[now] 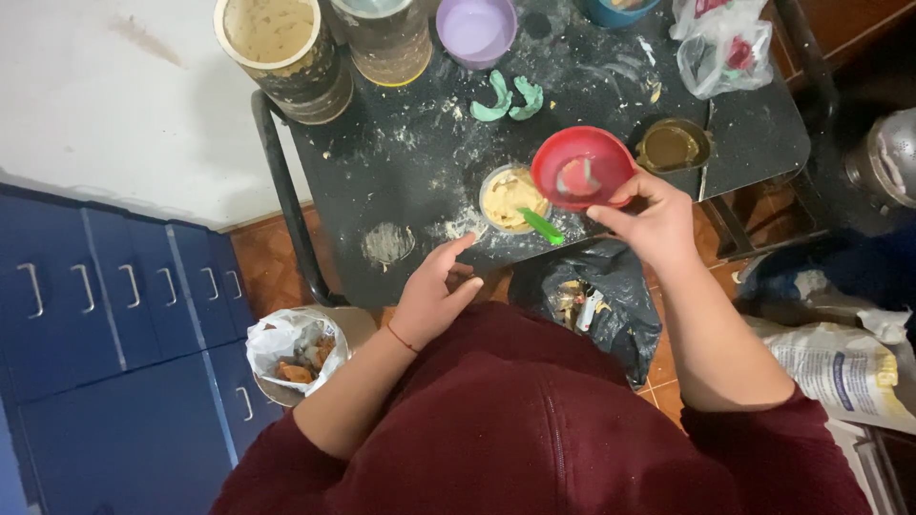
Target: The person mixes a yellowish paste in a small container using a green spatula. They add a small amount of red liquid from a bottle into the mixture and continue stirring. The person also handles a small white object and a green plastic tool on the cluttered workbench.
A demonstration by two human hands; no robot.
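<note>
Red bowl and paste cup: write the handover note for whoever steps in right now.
Right hand holds the red bowl tilted above the black table; a little residue shows inside it.
Left hand is open, empty, fingertips at the table's near edge.
The small cup of beige paste sits beside the bowl, a green spatula leaning out of it.
Done: paste is in the cup.
Left: the bowl is not yet set down.

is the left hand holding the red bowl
No, the right hand holds the red bowl; the left hand rests empty at the table edge.
</note>
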